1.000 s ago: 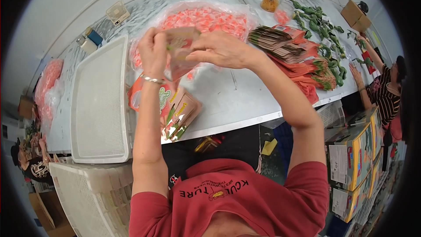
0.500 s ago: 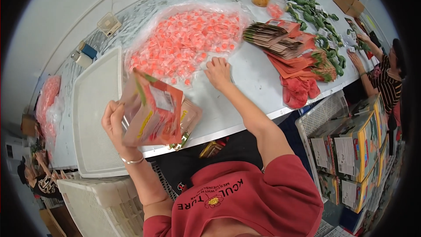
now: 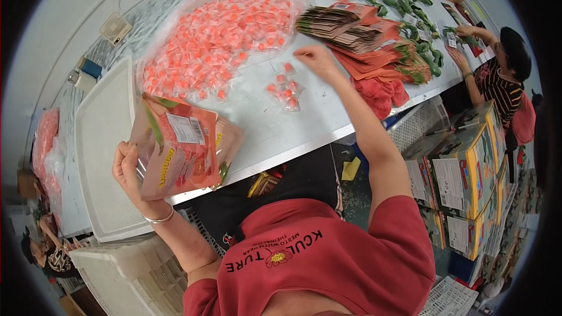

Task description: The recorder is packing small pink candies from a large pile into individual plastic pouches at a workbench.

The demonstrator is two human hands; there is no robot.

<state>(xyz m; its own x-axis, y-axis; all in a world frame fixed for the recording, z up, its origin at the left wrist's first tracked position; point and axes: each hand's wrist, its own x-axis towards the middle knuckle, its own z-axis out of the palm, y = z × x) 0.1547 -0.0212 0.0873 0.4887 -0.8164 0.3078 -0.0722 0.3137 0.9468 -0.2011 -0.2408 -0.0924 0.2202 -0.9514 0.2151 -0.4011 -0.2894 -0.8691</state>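
Your left hand (image 3: 131, 169) pinches the pouch (image 3: 179, 164) by its left side, over the table (image 3: 275, 123) edge, long axis running near to far, label (image 3: 184, 128) facing you; your right hand (image 3: 317, 61) curls near stacked pouches (image 3: 367, 50), grip unclear.

Held pouch (image 3: 186, 158): glossy plastic. Tray (image 3: 105, 152): matt plastic. Bracelet (image 3: 160, 218): shiny metal.

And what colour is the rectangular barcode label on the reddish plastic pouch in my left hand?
The label is white, clearest in the head view.

tilted red-and-tan pouch (image 3: 180, 155), left of loosely clustered orange sachets (image 3: 286, 93)
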